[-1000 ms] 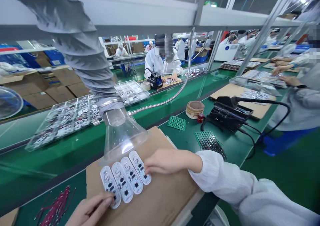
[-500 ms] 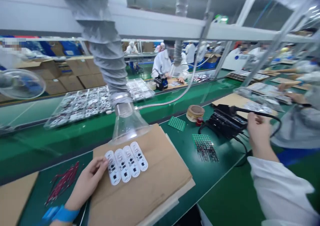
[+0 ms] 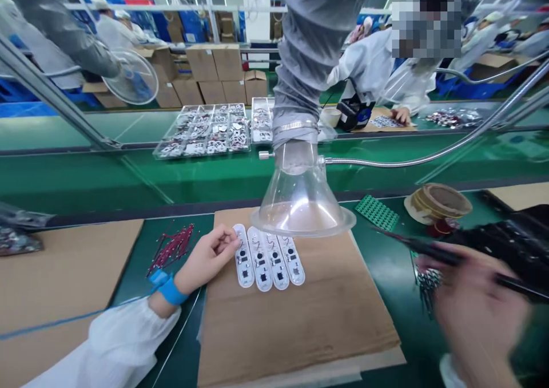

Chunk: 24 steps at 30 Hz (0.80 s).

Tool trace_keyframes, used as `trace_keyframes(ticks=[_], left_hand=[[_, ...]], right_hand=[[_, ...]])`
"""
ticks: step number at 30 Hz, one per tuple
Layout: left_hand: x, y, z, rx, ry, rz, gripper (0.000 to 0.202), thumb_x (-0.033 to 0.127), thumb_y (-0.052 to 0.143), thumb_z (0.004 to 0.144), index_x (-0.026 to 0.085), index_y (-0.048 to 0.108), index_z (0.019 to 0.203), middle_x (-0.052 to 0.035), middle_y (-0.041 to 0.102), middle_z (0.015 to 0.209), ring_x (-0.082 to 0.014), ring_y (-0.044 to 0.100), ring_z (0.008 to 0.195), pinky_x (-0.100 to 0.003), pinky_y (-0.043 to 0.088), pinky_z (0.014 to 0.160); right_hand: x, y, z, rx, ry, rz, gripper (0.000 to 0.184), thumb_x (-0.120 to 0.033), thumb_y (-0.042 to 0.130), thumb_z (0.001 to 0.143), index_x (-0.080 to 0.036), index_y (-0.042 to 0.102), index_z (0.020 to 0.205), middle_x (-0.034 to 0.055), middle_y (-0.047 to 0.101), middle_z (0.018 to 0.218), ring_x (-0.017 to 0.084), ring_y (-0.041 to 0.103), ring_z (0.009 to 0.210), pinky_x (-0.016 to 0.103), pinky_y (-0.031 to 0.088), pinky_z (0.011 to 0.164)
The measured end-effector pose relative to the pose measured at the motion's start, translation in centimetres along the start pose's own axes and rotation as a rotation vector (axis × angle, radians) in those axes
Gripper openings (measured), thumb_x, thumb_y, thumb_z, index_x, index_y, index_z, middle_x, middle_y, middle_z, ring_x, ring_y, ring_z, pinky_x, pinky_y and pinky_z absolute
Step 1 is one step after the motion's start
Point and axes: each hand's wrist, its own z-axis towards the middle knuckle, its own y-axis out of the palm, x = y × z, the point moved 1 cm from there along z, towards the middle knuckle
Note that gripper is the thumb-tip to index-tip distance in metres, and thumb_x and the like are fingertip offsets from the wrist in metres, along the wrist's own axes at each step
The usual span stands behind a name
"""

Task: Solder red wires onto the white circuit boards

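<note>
Several white oblong circuit boards (image 3: 262,262) lie side by side on a brown cardboard sheet (image 3: 300,331). My left hand (image 3: 210,256), wearing a blue wrist strap (image 3: 169,288), rests with curled fingers, thumb and forefinger together at the leftmost board's upper edge. Whatever is between those fingertips is hidden. Blurred by motion, my right hand (image 3: 476,302) grips a black soldering iron (image 3: 441,253), its thin tip pointing left. Beneath the iron sits a green board panel (image 3: 377,212). A bundle of dark red wires (image 3: 172,249) lies left of the cardboard.
A clear fume hood (image 3: 302,205) on a grey duct hangs over the boards' far end. At right are a round tan container (image 3: 440,202) and a black soldering station (image 3: 514,233). Filled trays (image 3: 210,130) line the opposite bench, where a co-worker (image 3: 373,62) sits.
My right hand has brought the soldering iron away from the station toward the cardboard. The view has swung right-to-left, shifting everything rightward. My left hand stays by the leftmost board.
</note>
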Motion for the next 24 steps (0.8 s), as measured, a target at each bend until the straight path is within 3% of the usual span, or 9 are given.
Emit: trace_keyframes(ticks=[4, 8, 12, 16, 20, 24], left_hand=[[-0.7, 0.4, -0.6, -0.002, 0.009, 0.014, 0.03, 0.046, 0.064, 0.099, 0.019, 0.058, 0.088, 0.0057, 0.046, 0.07, -0.0098, 0.039, 0.059, -0.021, 0.035, 0.056], [-0.6, 0.1, -0.8, 0.002, 0.039, 0.053, 0.027, 0.041, 0.065, 0.097, 0.019, 0.057, 0.083, 0.007, 0.041, 0.067, -0.0088, 0.037, 0.057, -0.02, 0.034, 0.055], [-0.4, 0.0, -0.9, -0.014, 0.053, 0.092, 0.024, 0.037, 0.066, 0.097, 0.019, 0.059, 0.082, 0.0064, 0.043, 0.066, -0.0086, 0.038, 0.056, -0.02, 0.035, 0.055], [-0.7, -0.1, -1.2, -0.011, 0.072, 0.094, 0.021, 0.035, 0.067, 0.096, 0.019, 0.062, 0.084, 0.0059, 0.045, 0.065, -0.0082, 0.039, 0.055, -0.019, 0.036, 0.053], [-0.7, -0.4, -1.4, 0.017, 0.083, 0.084, 0.018, 0.032, 0.069, 0.094, 0.019, 0.062, 0.083, 0.0061, 0.045, 0.065, -0.0078, 0.04, 0.054, -0.018, 0.037, 0.051], [-0.5, -0.5, -1.3, 0.02, 0.102, 0.09, 0.017, 0.03, 0.07, 0.093, 0.019, 0.062, 0.082, 0.0064, 0.045, 0.064, -0.0076, 0.04, 0.053, -0.019, 0.038, 0.051]], right_hand=[[-0.3, 6.2, -1.2, -0.345, 0.033, 0.194, 0.044, -0.066, 0.065, 0.104, -0.026, 0.074, 0.119, 0.0107, 0.08, 0.102, 0.026, 0.079, 0.084, 0.039, 0.067, 0.067], [0.2, 9.7, -2.0, -0.333, -0.112, 0.107, 0.032, -0.054, 0.08, 0.098, -0.025, 0.068, 0.105, 0.003, 0.075, 0.088, 0.017, 0.072, 0.073, 0.029, 0.063, 0.067], [0.5, 9.3, -3.1, -0.421, -0.172, 0.181, 0.021, -0.043, 0.072, 0.106, -0.024, 0.065, 0.098, -0.0014, 0.07, 0.07, 0.014, 0.068, 0.058, 0.024, 0.057, 0.056], [0.8, 8.5, -3.4, -0.428, -0.19, 0.229, 0.026, -0.041, 0.07, 0.107, -0.024, 0.065, 0.089, -0.0015, 0.069, 0.063, 0.014, 0.066, 0.051, 0.024, 0.055, 0.05], [1.5, 8.4, -3.5, -0.498, -0.17, 0.219, 0.026, -0.04, 0.069, 0.108, -0.025, 0.066, 0.087, -0.0013, 0.069, 0.063, 0.015, 0.066, 0.05, 0.024, 0.055, 0.05], [2.3, 8.3, -3.7, -0.55, -0.182, 0.167, 0.013, -0.034, 0.07, 0.107, -0.027, 0.069, 0.095, -0.0009, 0.071, 0.068, 0.017, 0.068, 0.052, 0.026, 0.056, 0.05]])
